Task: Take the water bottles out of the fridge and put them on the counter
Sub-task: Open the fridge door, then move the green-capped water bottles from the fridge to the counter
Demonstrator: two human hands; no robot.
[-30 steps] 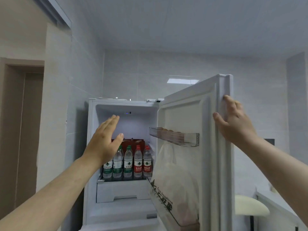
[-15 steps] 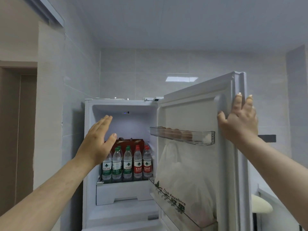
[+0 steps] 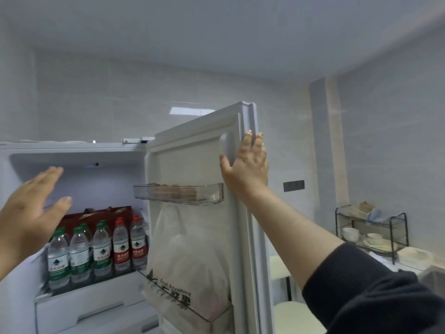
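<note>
The white fridge (image 3: 72,155) stands open with several water bottles (image 3: 102,249) upright on a glass shelf, some green-capped at the left, some red-capped at the right. My left hand (image 3: 29,218) hovers flat and empty in front of the fridge opening, just left of and above the bottles. My right hand (image 3: 248,165) rests flat against the outer edge of the open fridge door (image 3: 199,145), fingers pointing up. The counter (image 3: 414,261) shows at the far right.
A red gift box (image 3: 96,213) stands behind the bottles. The door holds an egg tray (image 3: 178,192) and a white plastic bag (image 3: 185,261). A black dish rack (image 3: 370,227) with bowls sits on the counter. Pale stools (image 3: 279,267) stand beyond the door.
The view has swung right and closer to the fridge. My right hand has flattened against the door edge, and the door has opened wider. My left hand stays raised and open.
</note>
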